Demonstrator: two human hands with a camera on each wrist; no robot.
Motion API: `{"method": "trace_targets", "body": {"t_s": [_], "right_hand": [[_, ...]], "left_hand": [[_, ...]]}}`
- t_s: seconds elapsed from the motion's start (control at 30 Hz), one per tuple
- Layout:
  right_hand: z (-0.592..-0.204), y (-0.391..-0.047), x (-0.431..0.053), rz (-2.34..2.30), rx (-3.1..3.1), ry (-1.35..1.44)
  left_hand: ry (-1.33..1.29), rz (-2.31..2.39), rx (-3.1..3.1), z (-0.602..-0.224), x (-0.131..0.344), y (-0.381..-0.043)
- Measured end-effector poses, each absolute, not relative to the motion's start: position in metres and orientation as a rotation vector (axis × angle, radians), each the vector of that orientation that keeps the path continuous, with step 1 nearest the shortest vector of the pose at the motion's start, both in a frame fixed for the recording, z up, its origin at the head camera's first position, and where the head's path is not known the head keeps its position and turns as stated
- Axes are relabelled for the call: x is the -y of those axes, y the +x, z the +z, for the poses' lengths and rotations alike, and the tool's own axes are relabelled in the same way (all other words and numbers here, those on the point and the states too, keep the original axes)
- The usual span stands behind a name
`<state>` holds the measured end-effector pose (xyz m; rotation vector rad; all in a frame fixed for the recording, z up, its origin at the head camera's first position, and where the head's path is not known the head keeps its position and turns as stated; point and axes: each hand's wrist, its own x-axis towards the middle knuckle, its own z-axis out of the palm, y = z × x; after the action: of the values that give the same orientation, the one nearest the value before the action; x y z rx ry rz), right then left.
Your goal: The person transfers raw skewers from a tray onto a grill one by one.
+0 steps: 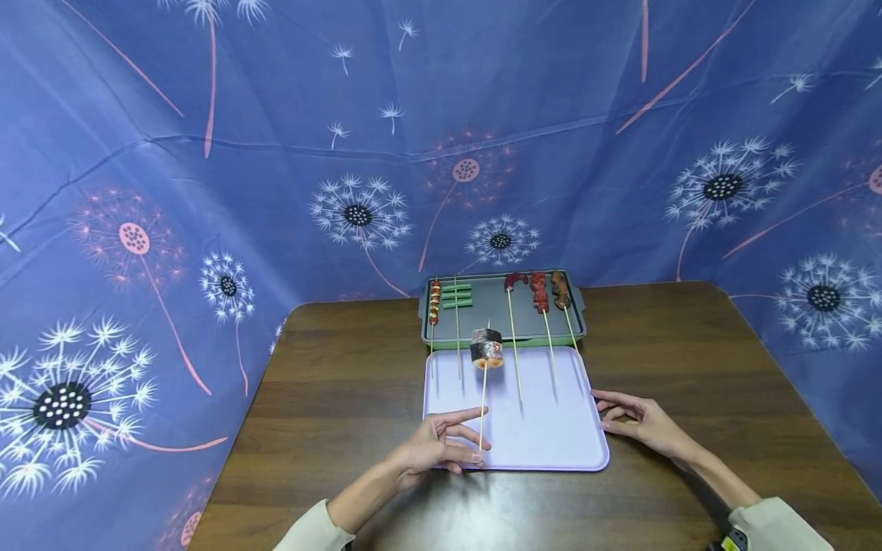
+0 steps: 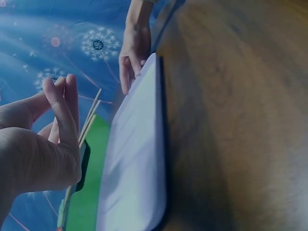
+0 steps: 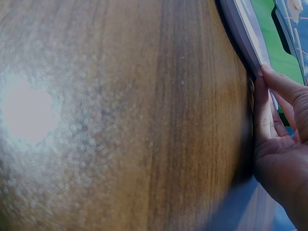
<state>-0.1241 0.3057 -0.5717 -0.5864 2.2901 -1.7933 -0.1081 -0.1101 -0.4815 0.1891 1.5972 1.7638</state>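
Note:
My left hand (image 1: 441, 444) pinches the lower end of a fish skewer (image 1: 487, 348), whose thick pieces have dark silvery skin and orange flesh. It is raised, food end up, over the lilac tray (image 1: 551, 436). In the left wrist view the left thumb and fingertips come together, and the fish is out of sight. My right hand (image 1: 644, 425) holds the tray's right rim, thumb on top in the right wrist view and fingers against the side. Behind the tray lies a grey grill plate (image 1: 485, 310) on a green base (image 2: 91, 168).
On the grill plate lie several skewers: red-and-pale pieces (image 1: 434, 302), green stalks (image 1: 458, 295), a dark red curved piece (image 1: 515, 281), red meat (image 1: 540, 293) and brown meat (image 1: 561, 291). Their sticks reach out over the tray. A blue dandelion-print cloth (image 1: 586, 153) hangs behind the wooden table (image 1: 344, 383).

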Motion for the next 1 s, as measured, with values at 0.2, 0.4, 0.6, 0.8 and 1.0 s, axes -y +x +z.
{"method": "trace_targets", "body": {"t_s": [0.2,0.4,0.6,0.8,1.0], "right_hand": [[-0.568,-0.124,-0.305,-1.762,-2.312,-0.543],[-0.566,-0.124,-0.304,-1.738,-2.336,-0.501],[-0.567,-0.125,-0.304,-1.740,-2.344,-0.514],[-0.567,-0.122,-0.305,-1.742,-2.340,-0.484],[-0.567,-0.121,-0.305,-1.757,-2.330,-0.494]], "left_hand": [[0.170,1.775,-1.654,-0.475,0.104,-0.126],[0.144,1.779,-1.654,-0.475,0.097,-0.141],[0.113,1.779,-1.628,-0.476,0.091,-0.153],[0.101,1.777,-1.631,-0.470,0.085,-0.171],[0.081,1.764,-1.634,-0.464,0.081,-0.191]]}}
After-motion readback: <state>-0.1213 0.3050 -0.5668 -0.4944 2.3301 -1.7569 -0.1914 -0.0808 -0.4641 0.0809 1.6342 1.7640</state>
